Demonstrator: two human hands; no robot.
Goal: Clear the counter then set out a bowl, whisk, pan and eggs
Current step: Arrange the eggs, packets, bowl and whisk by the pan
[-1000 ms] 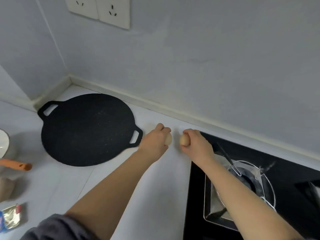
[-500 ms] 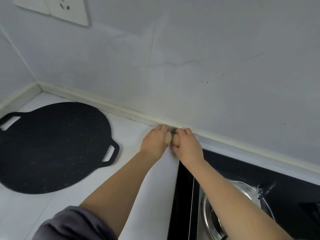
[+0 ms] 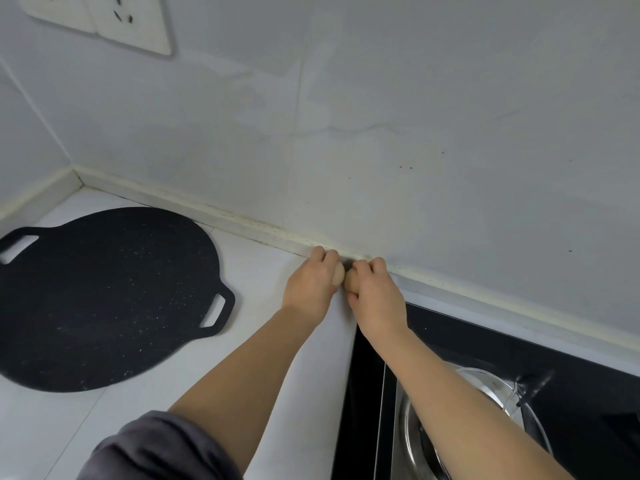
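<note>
With my left hand (image 3: pixel 311 285) curled round one egg (image 3: pixel 338 274) and my right hand (image 3: pixel 375 299) round the other egg (image 3: pixel 350 281), shells touching mid-frame at the back of the bench (image 3: pixel 263 278), a knock could crack one, or a careless release could roll one toward the hob (image 3: pixel 485 341).

We record the pan (image 3: pixel 104 299) lying flat toward the tabletop's (image 3: pixel 270 271) rear-left corner. To its right, at the rear edge against the wall (image 3: pixel 415 133), the left hand (image 3: pixel 310 289) grips the left egg (image 3: pixel 338 274) and the right hand (image 3: pixel 375 299) grips the right egg (image 3: pixel 351 281), side by side. The hob (image 3: pixel 519 355) occupies the tabletop's right side. A socket (image 3: pixel 131 26) sits on the wall above the pan.
</note>
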